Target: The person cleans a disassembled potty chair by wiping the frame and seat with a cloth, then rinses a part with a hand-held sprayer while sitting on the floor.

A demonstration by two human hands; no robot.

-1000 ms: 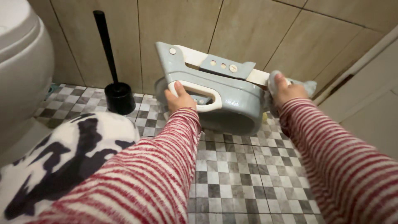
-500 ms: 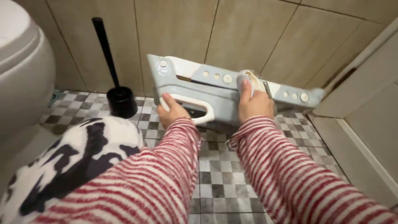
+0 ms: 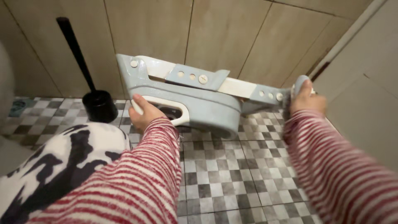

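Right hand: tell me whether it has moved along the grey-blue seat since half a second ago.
Yes. The right hand slid rightward from the middle of the grey-blue seat to its far end.

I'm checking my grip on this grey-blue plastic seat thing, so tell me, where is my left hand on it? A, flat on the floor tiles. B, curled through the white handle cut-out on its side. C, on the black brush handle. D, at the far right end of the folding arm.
B: the left hand curls around the white handle on the side of the grey-blue seat, while the right hand is at the far end of the arm.
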